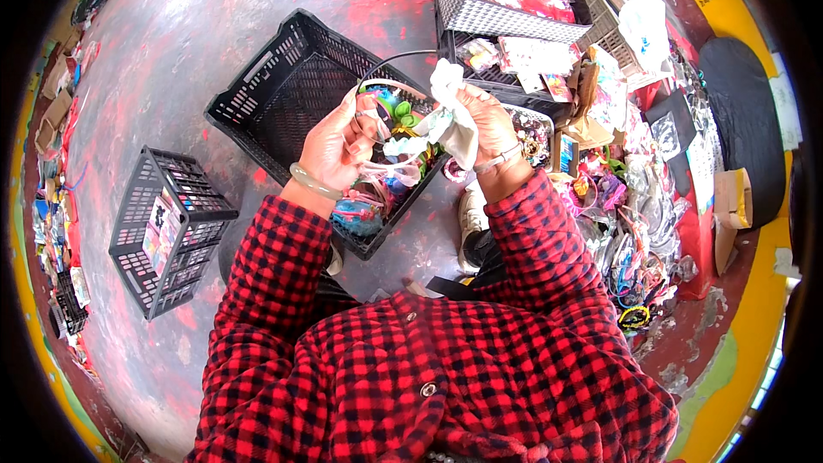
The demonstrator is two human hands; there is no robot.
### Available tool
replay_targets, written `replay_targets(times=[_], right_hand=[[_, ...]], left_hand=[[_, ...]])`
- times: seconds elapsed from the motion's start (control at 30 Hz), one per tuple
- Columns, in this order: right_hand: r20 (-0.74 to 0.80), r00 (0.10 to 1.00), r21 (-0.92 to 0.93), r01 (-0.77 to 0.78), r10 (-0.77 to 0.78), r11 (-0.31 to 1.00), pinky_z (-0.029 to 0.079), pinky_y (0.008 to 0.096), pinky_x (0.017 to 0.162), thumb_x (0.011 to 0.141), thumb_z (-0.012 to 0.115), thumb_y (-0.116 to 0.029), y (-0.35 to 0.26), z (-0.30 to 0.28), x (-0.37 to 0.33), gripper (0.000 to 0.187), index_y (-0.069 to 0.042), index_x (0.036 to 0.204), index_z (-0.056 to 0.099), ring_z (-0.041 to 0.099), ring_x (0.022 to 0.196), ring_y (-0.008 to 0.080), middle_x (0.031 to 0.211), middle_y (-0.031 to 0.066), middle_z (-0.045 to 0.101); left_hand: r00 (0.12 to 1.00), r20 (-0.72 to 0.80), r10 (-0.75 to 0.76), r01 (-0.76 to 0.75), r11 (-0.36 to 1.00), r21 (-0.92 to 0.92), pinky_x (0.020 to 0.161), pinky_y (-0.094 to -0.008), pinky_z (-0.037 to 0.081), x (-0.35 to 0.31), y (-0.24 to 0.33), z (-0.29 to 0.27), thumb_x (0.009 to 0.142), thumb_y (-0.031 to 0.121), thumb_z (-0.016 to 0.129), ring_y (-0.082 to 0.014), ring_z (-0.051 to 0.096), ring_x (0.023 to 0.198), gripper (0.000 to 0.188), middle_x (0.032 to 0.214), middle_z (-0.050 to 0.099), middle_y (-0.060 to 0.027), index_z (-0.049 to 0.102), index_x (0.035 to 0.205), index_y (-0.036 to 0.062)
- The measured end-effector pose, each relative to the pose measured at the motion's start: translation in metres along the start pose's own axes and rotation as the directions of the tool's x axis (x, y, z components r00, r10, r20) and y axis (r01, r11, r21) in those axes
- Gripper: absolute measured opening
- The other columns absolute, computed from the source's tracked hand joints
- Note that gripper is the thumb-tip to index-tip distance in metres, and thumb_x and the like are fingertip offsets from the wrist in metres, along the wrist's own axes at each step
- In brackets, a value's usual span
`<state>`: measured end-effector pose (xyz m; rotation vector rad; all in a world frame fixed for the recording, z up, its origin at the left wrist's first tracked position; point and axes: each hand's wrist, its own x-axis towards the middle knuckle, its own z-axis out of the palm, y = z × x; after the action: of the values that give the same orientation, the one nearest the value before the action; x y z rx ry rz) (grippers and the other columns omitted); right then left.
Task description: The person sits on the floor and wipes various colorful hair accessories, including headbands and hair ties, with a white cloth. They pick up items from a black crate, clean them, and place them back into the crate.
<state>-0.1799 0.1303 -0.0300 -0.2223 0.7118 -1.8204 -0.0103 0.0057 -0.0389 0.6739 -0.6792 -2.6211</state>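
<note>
My left hand (336,147) is closed on a thin black headband (390,59), whose arc rises from the fingers toward the upper right. Pale pinkish bands also show by its fingers; whether they are gripped too I cannot tell. A crumpled white cloth (460,124) is pinched in my right hand (492,123), its lower end hanging down. Both hands are over a black plastic crate (266,77) that stands tilted across the view. Colourful hair accessories (364,214), blue, green and pink, fill its near right part, partly hidden by my hands.
A smaller black crate (171,236) lies at the left. Stacked baskets (523,13) with packets stand at the far right, near cardboard boxes (591,111). Loose accessories and plastic bags (639,231) heap along the right wall. My shoes (472,221) are close below the crate.
</note>
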Motion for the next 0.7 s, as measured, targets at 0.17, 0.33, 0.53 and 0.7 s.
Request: replay_targets(times=[0.17,0.33,0.53,0.7], right_hand=[[0.019,0.998,-0.037,0.062,-0.061,0.997,0.048,0.0269,0.055,0.085,0.053,-0.014,0.010,-0.001,0.000,0.017,0.002,0.086,0.058,0.058,0.061,0.0158,0.072,0.0082,0.060],[0.148,0.989,-0.006,0.026,-0.025,1.000,0.048,0.0260,0.068,0.084,0.054,-0.011,0.006,0.007,-0.002,0.015,0.000,0.093,0.057,0.058,0.074,0.0144,0.083,0.0065,0.061],[0.209,0.978,-0.088,-0.007,0.025,0.996,0.048,0.0285,0.075,0.079,0.058,-0.003,0.002,0.003,-0.005,0.018,0.001,0.096,0.059,0.060,0.082,0.0178,0.091,0.0089,0.062],[0.028,0.992,-0.103,0.126,-0.123,0.987,0.049,0.0264,0.066,0.079,0.058,-0.004,0.005,0.006,-0.005,0.014,0.001,0.093,0.060,0.060,0.073,0.0149,0.087,0.0089,0.063]], left_hand=[[0.986,0.112,-0.122,0.108,0.987,0.122,0.034,-0.0175,0.023,-0.001,-0.007,0.001,0.091,0.027,0.043,-0.0056,0.028,0.038,0.022,0.052,0.041,0.0006,0.052,0.088,0.0074],[1.000,0.011,-0.027,0.027,0.999,0.020,0.034,-0.0166,0.021,0.001,-0.001,-0.004,0.090,0.026,0.045,-0.0047,0.028,0.038,0.019,0.053,0.039,0.0024,0.052,0.088,0.0083],[0.999,0.023,0.028,-0.027,1.000,-0.007,0.033,-0.0166,0.019,0.002,0.001,-0.008,0.090,0.025,0.045,-0.0048,0.028,0.039,0.018,0.052,0.038,0.0024,0.052,0.087,0.0084],[0.999,0.026,-0.019,0.019,1.000,0.021,0.033,-0.0165,0.021,0.001,-0.001,-0.002,0.090,0.024,0.045,-0.0051,0.030,0.039,0.018,0.052,0.039,0.0012,0.052,0.087,0.0073]])
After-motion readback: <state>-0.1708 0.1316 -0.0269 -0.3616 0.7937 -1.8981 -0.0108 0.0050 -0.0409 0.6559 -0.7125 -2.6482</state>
